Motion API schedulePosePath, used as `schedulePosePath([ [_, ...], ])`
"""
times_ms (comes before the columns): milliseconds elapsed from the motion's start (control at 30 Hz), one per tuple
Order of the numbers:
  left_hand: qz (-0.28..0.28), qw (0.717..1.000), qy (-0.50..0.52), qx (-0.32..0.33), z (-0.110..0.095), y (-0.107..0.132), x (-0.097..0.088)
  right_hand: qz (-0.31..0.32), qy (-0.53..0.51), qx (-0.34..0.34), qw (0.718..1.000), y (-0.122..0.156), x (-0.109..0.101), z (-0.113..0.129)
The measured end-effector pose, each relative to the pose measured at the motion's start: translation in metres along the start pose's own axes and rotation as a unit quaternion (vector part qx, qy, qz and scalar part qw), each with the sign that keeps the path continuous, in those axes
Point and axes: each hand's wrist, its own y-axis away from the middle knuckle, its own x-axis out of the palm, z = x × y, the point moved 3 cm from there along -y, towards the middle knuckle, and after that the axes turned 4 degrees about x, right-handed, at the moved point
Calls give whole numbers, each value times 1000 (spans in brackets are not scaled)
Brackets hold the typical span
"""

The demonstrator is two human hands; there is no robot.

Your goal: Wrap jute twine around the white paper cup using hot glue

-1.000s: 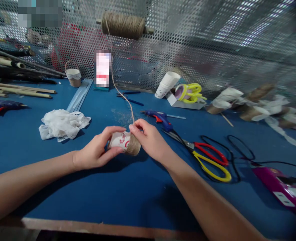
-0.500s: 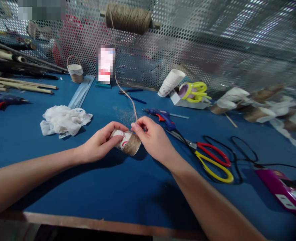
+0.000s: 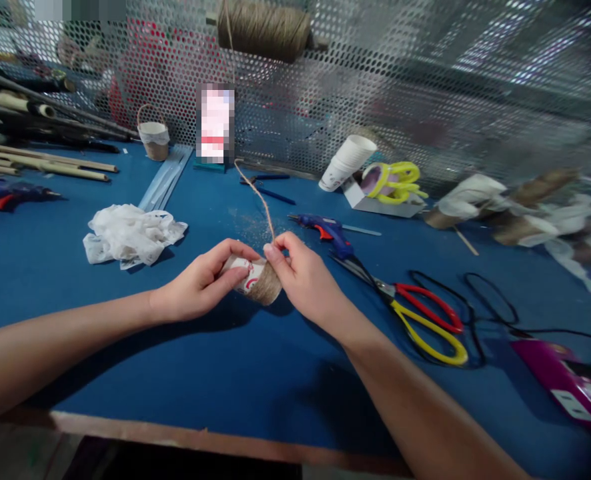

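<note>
A white paper cup point(image 3: 251, 281) with red print lies on its side in my left hand point(image 3: 206, 283), thumb on the near side and fingers over the top. Brown twine is wound around the cup's right-hand part. Between thumb and forefinger my right hand point(image 3: 303, 277) pinches the jute twine point(image 3: 262, 195) close to the cup. From there the strand rises slackly toward the back of the table. A large spool of twine point(image 3: 263, 30) hangs on a rod at the mesh wall. The fingers of my right hand partly cover the wound end of the cup.
Right of my hands lie a blue glue gun point(image 3: 325, 230) and scissors point(image 3: 415, 320) with red and yellow handles. A purple power strip point(image 3: 558, 380) sits at far right. Crumpled white lace point(image 3: 133, 235) lies left, with a small basket point(image 3: 154, 141) behind. Stacked cups point(image 3: 348, 162) stand at the back.
The twine between spool and table has gone slack, its lower stretch now resting farther down. Both hands keep nearly the same hold on cup and twine. The view has shifted slightly.
</note>
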Motion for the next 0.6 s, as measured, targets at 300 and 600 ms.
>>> schedulePosePath([
  [300,-53,981,149,-112,-8,-5,3,-55,56,-61,995,7,8,8],
  [600,-70,971,173,-153,-6,-5,7,-54,76,-84,992,10,13,11],
])
